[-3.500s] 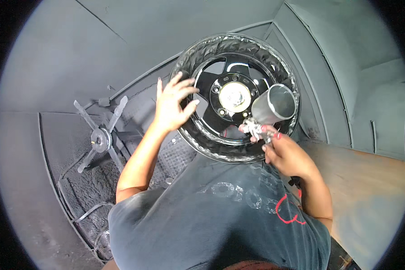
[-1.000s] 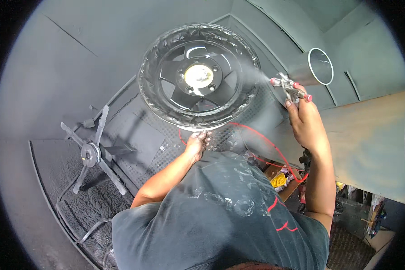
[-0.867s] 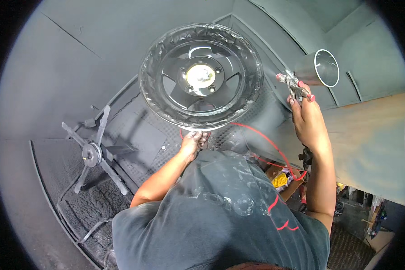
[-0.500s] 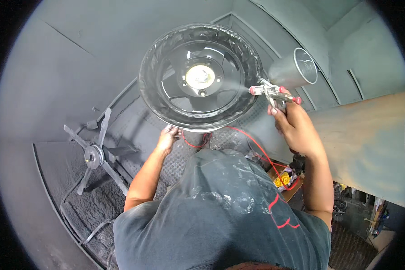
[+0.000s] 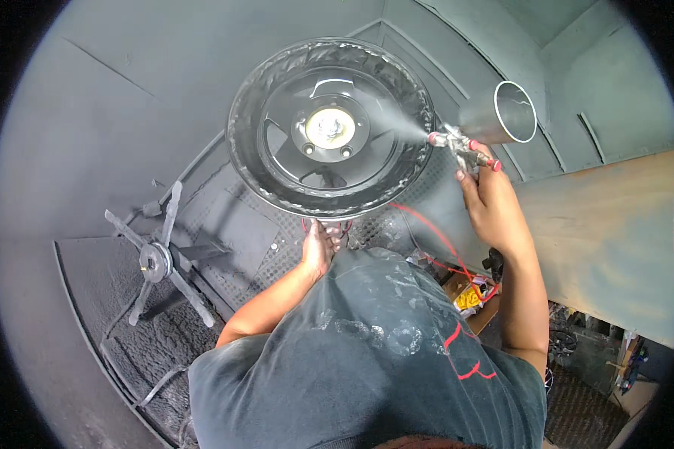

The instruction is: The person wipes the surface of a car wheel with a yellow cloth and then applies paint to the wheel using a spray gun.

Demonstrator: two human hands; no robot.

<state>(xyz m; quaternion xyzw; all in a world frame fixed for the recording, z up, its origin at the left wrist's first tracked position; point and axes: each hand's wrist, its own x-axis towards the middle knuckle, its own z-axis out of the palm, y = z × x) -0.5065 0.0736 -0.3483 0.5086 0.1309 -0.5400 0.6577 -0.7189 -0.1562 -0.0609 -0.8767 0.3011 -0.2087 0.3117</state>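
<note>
My right hand (image 5: 494,213) is wrapped round the handle of a spray gun (image 5: 460,146) with red knobs and a silver cup (image 5: 515,112) on it. A pale mist fans from its nozzle leftward over a glossy black car wheel (image 5: 307,168). Dark crinkled covering (image 5: 251,150) rings the wheel's face, and its centre hub (image 5: 329,129) is pale yellow. At the wheel's near edge is my left hand (image 5: 320,247), its thumb up by the rim and its fingers apart, loosely bent. Whether the fingertips touch the rim is hard to make out.
A grey star-shaped stand (image 5: 156,262) with several arms is at the left. A red hose (image 5: 438,232) runs below the wheel toward a box with yellow stuff (image 5: 468,299). A large stained panel (image 5: 606,239) is on the right; grey walls surround the far side.
The wheel has turned, its bolt holes shifting round. My left hand has moved right along the near rim. The spray gun has shifted slightly right, and its mist looks thicker.
</note>
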